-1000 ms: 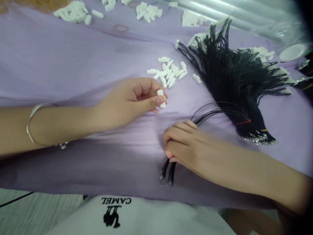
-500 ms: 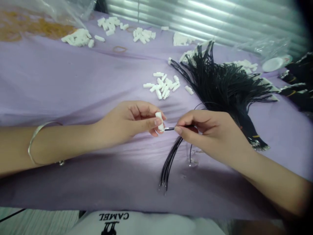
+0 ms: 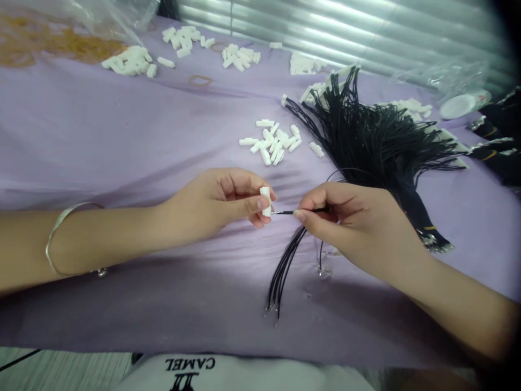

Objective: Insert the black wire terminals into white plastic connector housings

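Between the thumb and fingers of my left hand (image 3: 232, 198) stands a small white connector housing (image 3: 266, 201), held upright. My right hand (image 3: 345, 217) pinches a black wire (image 3: 288, 212) close to its bare metal end. That metal tip meets the lower right side of the housing; how far it sits inside cannot be made out. More loose black wires (image 3: 281, 274) with metal tips hang below my right hand and lie on the cloth.
Beyond my hands lies a scatter of white housings (image 3: 274, 142). A large bundle of black wires (image 3: 370, 130) covers the right side of the purple cloth (image 3: 101, 125). Farther back are more white housings (image 3: 241, 57), yellow rubber bands (image 3: 77, 46) and a white round lid (image 3: 458, 106).
The wire in my right hand now lies straighter against the housing, and my right hand has shifted slightly right. My left hand keeps its hold on the housing.
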Motion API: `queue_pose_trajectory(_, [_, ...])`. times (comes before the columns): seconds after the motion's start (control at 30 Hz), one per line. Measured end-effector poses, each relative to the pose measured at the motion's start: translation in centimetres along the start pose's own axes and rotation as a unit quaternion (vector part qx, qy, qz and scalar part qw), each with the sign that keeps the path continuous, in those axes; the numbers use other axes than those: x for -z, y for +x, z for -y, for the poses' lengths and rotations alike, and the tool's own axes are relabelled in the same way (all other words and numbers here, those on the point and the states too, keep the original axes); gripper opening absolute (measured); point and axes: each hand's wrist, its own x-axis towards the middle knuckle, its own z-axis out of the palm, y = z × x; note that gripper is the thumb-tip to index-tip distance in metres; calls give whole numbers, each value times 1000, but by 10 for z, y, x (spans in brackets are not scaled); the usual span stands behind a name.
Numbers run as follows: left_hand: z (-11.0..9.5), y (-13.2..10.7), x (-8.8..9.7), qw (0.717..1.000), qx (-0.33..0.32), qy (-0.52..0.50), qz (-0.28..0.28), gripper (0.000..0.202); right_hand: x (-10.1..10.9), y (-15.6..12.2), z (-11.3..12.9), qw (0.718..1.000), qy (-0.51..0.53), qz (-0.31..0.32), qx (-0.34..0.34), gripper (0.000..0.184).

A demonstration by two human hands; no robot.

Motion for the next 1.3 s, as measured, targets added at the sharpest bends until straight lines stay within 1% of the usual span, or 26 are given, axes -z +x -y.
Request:
queue_pose_trajectory(0.17, [-2, 0, -2, 1000, 9, 9, -5, 12, -1, -2, 1, 1000, -11, -14, 8, 9])
queue_pose_trajectory(0.47, [-3, 0, -3, 1000, 13, 17, -11, 13, 0, -4, 2, 1000, -19, -19, 12, 9])
queue_pose_trajectory(0.6, [-2, 0, -3, 1000, 15, 21, -10, 12, -1, -4, 2, 1000, -19, -9, 2, 7])
queue_pose_trajectory(0.73, [-1, 0, -1, 1000, 16, 23, -3, 11, -2, -2, 1, 999, -28, -13, -9, 8])
queue_pose_trajectory(1.17, [-1, 1, 0, 1000, 15, 15, 2, 9, -1, -6, 0, 1000, -25, -15, 10, 8])
queue_pose_trajectory(1.3, [-1, 2, 0, 1000, 10, 1, 3, 8, -1, -6, 1, 999, -22, -26, 13, 7])
